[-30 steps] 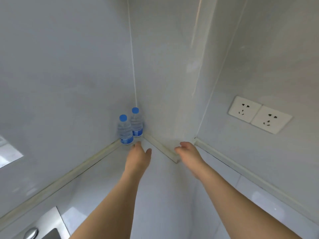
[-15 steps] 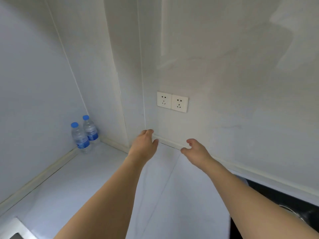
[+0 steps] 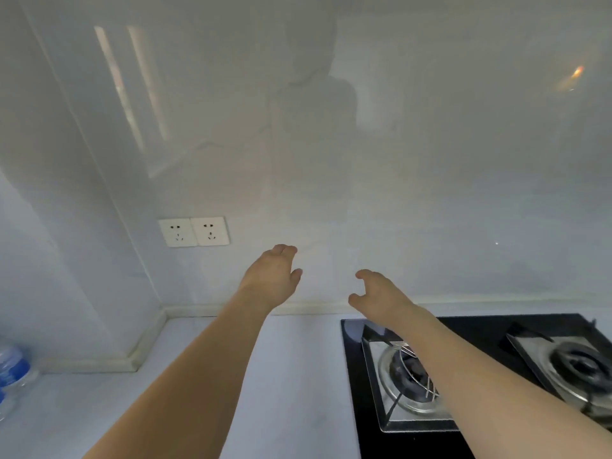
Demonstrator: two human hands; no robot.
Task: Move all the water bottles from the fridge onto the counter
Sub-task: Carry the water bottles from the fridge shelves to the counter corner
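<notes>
Two water bottles (image 3: 11, 376) at the far left edge of the frame, both cut off by it; clear plastic, blue-and-white labels, lettering too blurred to read. They stand on the table (image 3: 291, 376) near the wall corner, well apart from both hands.

Table: pale, smooth, running across the lower half of the frame, with a light upstand strip where it meets the wall.

Gas hob (image 3: 496, 329): black glass, set into the table at lower right; two burners with metal pan supports on steel trays.

Wall (image 3: 430, 160): glossy pale panels carrying faint reflections. Double socket plate (image 3: 193, 231), white, fixed at centre left.

Left hand (image 3: 273, 276): centre of frame, arm stretched forward over the table, fingers relaxed and slightly bent, grasping nothing.

Right hand (image 3: 377, 294): just right of centre, forearm passing above the nearer burner, fingers loosely curved with thumb apart, grasping nothing.
</notes>
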